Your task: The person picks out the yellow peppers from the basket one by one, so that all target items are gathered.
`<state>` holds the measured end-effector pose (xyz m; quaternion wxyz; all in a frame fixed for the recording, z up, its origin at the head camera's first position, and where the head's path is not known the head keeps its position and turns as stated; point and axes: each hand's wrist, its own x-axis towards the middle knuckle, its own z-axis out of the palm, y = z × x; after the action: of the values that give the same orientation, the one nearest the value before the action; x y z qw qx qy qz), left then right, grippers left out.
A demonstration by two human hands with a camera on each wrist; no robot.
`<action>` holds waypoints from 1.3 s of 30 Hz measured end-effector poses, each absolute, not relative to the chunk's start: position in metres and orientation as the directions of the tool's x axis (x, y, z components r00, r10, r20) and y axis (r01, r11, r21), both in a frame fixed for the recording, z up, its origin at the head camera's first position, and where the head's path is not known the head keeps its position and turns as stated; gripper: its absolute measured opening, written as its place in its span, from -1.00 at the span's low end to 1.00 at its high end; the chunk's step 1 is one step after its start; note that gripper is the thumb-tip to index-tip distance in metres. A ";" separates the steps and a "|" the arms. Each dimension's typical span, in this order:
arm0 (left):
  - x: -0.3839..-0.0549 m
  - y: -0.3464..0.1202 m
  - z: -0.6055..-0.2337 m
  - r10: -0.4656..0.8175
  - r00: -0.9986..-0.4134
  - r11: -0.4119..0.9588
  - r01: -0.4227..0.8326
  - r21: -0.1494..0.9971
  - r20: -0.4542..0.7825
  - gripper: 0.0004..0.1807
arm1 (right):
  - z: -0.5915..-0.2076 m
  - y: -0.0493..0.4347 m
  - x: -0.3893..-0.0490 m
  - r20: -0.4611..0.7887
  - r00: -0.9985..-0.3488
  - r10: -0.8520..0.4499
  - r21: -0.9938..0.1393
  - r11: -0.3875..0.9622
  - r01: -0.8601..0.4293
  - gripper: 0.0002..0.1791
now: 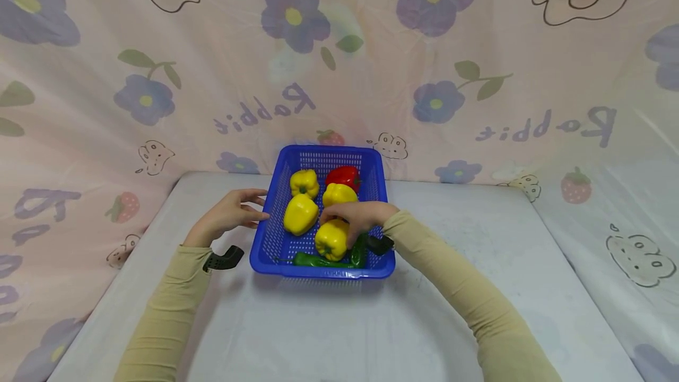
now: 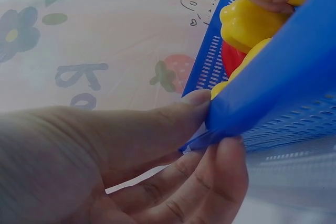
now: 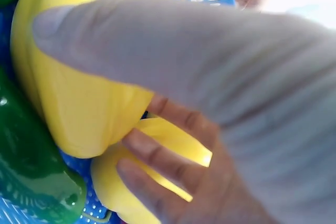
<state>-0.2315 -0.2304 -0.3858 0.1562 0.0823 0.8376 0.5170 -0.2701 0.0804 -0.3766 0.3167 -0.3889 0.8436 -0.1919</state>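
A blue plastic basket [image 1: 257, 252] stands on the table, with yellow bell peppers, a red one and green chili peppers inside. My left hand [image 1: 230, 215] is at the basket's left side; in the left wrist view its thumb and fingers pinch the rim [image 2: 236, 108]. Inside the basket, my right hand [image 1: 363, 215] grips the front yellow bell pepper [image 1: 330, 241], thumb on one side and fingers on the other. That pepper [image 3: 79, 119] lies beside a dark green pepper [image 3: 31, 166] in the right wrist view. The thumb covers part of it.
Other yellow bell peppers [image 1: 300, 215] and a red bell pepper [image 1: 342, 176] lie farther back in the basket. Long green chili peppers [image 1: 316, 260] lie along its front wall. A white tabletop [image 1: 318, 335] surrounds the basket, and a patterned curtain [image 1: 361, 87] hangs close behind it.
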 end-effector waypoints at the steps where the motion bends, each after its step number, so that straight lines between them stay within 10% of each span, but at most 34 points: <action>1: -0.232 -0.231 -0.386 0.300 -0.938 0.451 -0.022 0.892 -0.175 -0.27 | -0.377 0.080 -0.270 -0.378 -0.501 -0.779 -0.566 0.623 -0.540 -0.30; 39: -0.231 -0.233 -0.390 0.316 -0.934 0.429 -0.013 0.903 -0.163 -0.26 | -0.357 0.119 -0.274 -0.192 -0.592 -0.783 -0.734 0.515 -0.443 -0.24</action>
<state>-0.2308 -0.2334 -0.3902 0.1563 0.0914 0.8306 0.5267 -0.2740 0.1194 -0.3567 0.2604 -0.3688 0.8305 -0.3261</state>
